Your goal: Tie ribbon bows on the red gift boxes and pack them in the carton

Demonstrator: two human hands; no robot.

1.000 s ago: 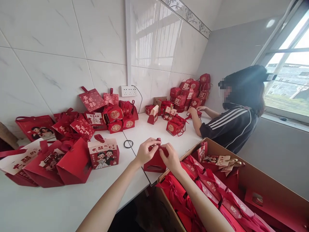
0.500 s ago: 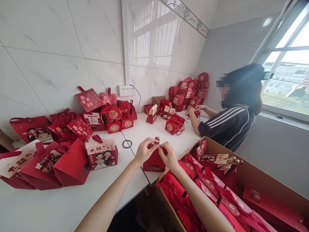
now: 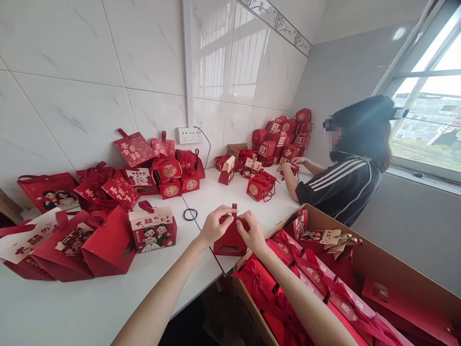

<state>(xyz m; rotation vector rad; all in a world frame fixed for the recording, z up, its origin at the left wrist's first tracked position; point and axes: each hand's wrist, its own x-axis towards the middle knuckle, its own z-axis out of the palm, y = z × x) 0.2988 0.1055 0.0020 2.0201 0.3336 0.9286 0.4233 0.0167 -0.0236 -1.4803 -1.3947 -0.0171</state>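
Crowding the red box (image 3: pixel 230 241): carton (image 3: pixel 396 275) right, ring (image 3: pixel 190 214) beyond.

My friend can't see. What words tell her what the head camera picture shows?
The left hand and right hand pinch the top of a small red gift box on a white counter. More red boxes crowd the tiled wall, and a cardboard carton of red packages sits at right. Another person handles boxes by the window.

Left hand (image 3: pixel 215 225) and right hand (image 3: pixel 253 233) hide the top of the red box (image 3: pixel 230 242); the carton (image 3: pixel 392 271) is cut off below.
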